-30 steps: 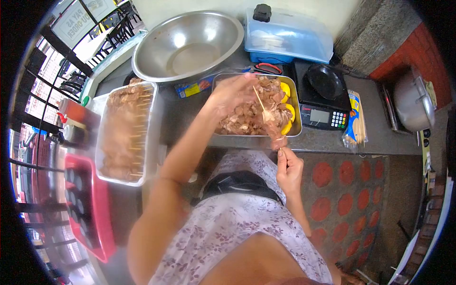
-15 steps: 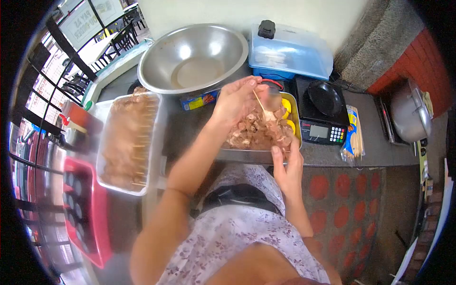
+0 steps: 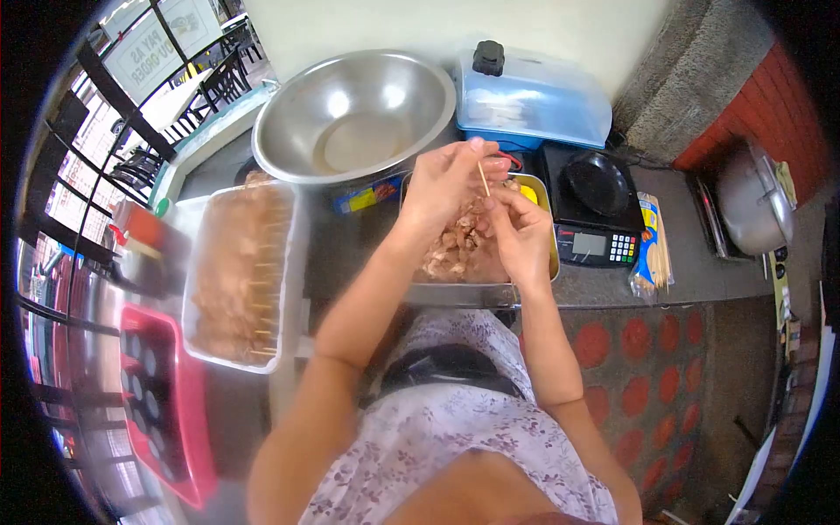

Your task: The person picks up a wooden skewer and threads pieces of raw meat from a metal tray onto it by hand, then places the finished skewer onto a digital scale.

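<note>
My left hand (image 3: 440,188) is closed on a thin wooden skewer (image 3: 485,180), held over a metal tray (image 3: 554,249) at the counter's front. My right hand (image 3: 522,241) pinches at the skewer's lower end; its fingers hide what sits there. Raw meat pieces (image 3: 457,251) fill much of the tray below both hands. Yellow pieces (image 3: 528,193) lie along the tray's right side, partly covered by my right hand. Left of the tray, a white plastic container (image 3: 190,302) holds rows of skewered meat (image 3: 234,271), with the stick ends pointing right.
A large steel basin (image 3: 354,114) stands behind the tray, beside a blue lidded box (image 3: 534,105). To the right are a digital scale (image 3: 591,243) with a black plate (image 3: 598,182), a pack of skewers (image 3: 652,245) and a metal pot (image 3: 752,201). A pink tray (image 3: 197,446) sits lower left.
My right hand has risen from the meat at the tray's front right to the skewer. The left hand still holds the skewer, and the view has shifted slightly.
</note>
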Motion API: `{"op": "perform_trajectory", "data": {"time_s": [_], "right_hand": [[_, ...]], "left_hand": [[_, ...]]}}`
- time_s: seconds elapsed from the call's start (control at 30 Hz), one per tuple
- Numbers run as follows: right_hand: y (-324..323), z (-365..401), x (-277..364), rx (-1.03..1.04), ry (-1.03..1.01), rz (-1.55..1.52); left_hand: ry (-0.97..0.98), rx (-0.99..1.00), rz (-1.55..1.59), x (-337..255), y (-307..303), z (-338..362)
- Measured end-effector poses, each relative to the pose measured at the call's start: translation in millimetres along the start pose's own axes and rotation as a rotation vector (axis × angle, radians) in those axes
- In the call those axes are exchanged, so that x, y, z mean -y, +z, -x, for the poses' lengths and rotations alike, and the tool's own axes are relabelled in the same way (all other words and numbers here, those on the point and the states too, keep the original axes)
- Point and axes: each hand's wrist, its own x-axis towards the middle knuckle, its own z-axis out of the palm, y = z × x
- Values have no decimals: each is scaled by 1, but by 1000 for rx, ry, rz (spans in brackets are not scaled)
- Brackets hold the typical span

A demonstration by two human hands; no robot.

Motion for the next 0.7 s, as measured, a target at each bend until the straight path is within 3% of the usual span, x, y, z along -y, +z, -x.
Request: {"op": "perform_trajectory", "data": {"time_s": [0.1, 0.43, 0.7], "right_hand": [[0, 5, 2, -41, -18, 14], [-4, 12, 21, -81, -100, 235], [6, 15, 12, -153, -173, 223]], "left_hand": [[-89, 21, 65, -3, -2, 1], [-32, 76, -80, 3, 0, 2], [11, 24, -57, 13, 6, 9]]}}
